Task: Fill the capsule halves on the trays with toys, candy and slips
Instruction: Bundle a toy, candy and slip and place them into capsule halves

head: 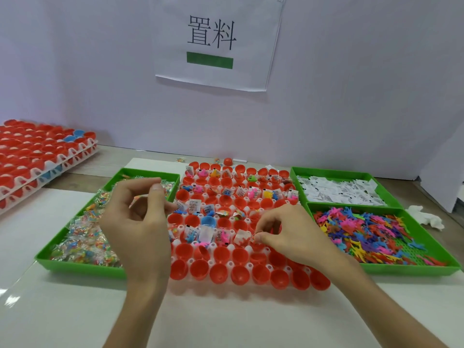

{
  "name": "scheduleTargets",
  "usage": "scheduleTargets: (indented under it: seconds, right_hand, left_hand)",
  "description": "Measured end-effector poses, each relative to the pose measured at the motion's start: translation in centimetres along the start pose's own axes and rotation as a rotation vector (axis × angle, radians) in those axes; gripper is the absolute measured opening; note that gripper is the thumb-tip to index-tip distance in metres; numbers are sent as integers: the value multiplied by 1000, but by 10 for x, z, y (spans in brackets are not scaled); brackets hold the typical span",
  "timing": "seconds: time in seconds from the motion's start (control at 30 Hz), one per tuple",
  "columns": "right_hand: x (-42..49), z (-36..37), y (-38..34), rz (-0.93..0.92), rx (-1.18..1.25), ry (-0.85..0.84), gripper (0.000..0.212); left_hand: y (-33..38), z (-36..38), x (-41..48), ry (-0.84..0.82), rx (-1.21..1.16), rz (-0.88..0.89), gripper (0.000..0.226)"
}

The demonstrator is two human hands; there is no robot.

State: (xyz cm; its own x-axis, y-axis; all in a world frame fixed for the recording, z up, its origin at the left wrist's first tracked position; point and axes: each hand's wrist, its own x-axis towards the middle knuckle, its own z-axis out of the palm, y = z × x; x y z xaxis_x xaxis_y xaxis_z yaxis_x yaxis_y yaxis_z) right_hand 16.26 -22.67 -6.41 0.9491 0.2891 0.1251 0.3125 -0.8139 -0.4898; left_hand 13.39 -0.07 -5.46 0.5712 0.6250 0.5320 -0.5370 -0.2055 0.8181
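A white tray (247,266) of red capsule halves (241,272) lies in the middle of the table; its far rows hold toys and printed slips, its two near rows are bare. One blue half (208,220) sits among them. My left hand (136,222) hovers over the tray's left side with curled fingers holding a clear candy packet (140,198). My right hand (286,234) is low over the tray's right side, pinching a small white slip (252,237) with a bit of pink toy above a capsule half.
A green bin of wrapped candy (82,242) stands left of the tray. Two green bins on the right hold white slips (339,193) and colourful flat toys (371,232). Stacked trays of red halves (37,156) sit far left. A crumpled tissue (424,217) lies far right.
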Motion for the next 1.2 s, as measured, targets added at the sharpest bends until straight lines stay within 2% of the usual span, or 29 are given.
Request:
scheduleTargets:
  seconds: [0.37,0.47,0.57,0.9,0.97,1.03,1.13,1.2]
  right_hand:
    - [3,2,-3,60,-34,-67,9]
    - [6,2,-4,75,-36,-47,15]
    - [5,1,-3,73,-25,-48,21]
    - [2,-7,-1,39,57,29,5]
    - [3,-16,5,62,119,101,4]
    - [8,-29,19,107,139,220,11]
    - [20,-53,61,233,104,407,13]
    - [28,-66,95,353,13,469,13]
  left_hand:
    - [0,1,-1,-1,-19,-12,18]
    - [0,0,-1,-4,-13,-14,11]
    - [0,0,-1,1,-12,-19,15]
    - [-2,0,0,-7,4,-18,21]
    - [-5,-4,5,-63,26,-50,23]
    - [-8,-9,13,-222,87,-132,21]
    - [-18,-14,34,-480,315,-220,19]
    - [-27,-21,52,-551,478,-243,16]
